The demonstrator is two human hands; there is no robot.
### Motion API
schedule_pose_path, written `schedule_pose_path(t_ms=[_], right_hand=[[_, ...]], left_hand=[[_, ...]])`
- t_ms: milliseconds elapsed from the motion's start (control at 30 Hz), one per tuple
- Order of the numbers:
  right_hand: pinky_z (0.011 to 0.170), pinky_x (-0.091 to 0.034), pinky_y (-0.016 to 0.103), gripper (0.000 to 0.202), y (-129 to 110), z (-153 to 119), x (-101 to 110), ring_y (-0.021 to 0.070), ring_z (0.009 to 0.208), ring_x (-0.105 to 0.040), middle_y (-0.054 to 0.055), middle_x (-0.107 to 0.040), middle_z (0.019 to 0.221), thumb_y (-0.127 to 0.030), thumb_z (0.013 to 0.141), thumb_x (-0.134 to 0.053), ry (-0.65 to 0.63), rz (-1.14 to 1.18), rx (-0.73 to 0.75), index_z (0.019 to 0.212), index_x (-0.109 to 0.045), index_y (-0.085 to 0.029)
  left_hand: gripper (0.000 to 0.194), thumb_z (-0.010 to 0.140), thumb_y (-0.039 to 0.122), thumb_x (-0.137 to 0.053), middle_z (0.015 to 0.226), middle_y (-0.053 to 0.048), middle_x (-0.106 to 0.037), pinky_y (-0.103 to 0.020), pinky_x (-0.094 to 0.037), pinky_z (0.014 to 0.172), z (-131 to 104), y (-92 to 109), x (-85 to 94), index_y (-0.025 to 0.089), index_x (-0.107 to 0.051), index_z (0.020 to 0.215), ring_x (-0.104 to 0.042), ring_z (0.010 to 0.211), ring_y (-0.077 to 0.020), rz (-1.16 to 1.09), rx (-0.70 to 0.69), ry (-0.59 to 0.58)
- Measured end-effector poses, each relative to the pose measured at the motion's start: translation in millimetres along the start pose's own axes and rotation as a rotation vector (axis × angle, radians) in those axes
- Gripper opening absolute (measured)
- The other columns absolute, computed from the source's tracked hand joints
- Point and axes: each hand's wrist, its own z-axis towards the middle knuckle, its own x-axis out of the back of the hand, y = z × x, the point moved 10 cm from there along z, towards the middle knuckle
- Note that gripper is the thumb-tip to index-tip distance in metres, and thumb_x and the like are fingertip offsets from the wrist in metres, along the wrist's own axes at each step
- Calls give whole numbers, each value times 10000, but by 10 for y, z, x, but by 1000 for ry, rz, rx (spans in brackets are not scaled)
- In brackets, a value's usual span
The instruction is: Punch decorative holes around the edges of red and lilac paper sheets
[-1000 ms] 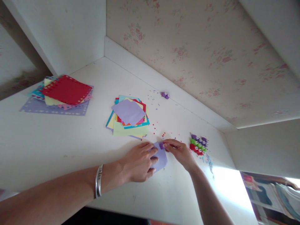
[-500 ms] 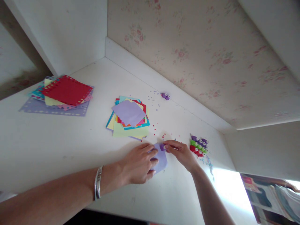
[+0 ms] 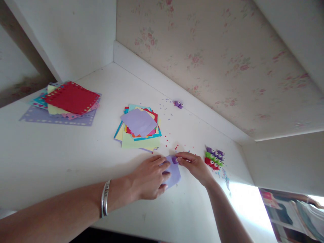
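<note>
A sheet of light purple paper lies on the white table. My left hand rests on its left part, palm down, with the fingers spread. At the paper's upper edge, my right hand grips a small purple craft punch between thumb and fingers. Much of that punch is hidden by the fingertips. To the right of my right hand stand several purple, green and red craft punches packed in rows. Beyond the hands is a stack of coloured paper with a purple sheet on top.
Punched-edge papers lie in a pile at the left, a red one uppermost. Two purple punches sit against the back ledge. Tiny paper cut-outs are scattered over the white table. A flowered wall rises behind.
</note>
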Motion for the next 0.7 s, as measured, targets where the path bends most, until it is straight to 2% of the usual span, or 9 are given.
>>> schedule_pose_path(t_ms=[333, 567, 700], right_hand=[[846, -501, 344, 257, 97, 40, -23, 209, 915, -654, 35, -720, 983, -428, 773, -667, -10, -3, -71, 937, -742, -245], [782, -492, 313, 179, 87, 96, -6, 195, 831, -664, 10, -737, 859, -389, 755, -671, -7, -114, -67, 821, -751, -242], [718, -506, 297, 202, 147, 101, 14, 196, 765, -672, 21, -743, 789, -394, 735, -685, 20, -108, -100, 816, -763, -226]], left_hand=[[320, 864, 426, -525, 1208, -91, -584, -428, -319, 1023, 2, -1, -9, 196, -655, 1045, -470, 1146, -265, -14, -3, 2], [344, 870, 433, -510, 1243, -105, -559, -439, -307, 1038, 20, 25, -37, 187, -648, 1068, -466, 1166, -272, -7, -11, -27], [364, 866, 437, -516, 1263, -105, -553, -441, -291, 1062, 19, 58, -39, 192, -637, 1107, -453, 1199, -269, -17, -13, -26]])
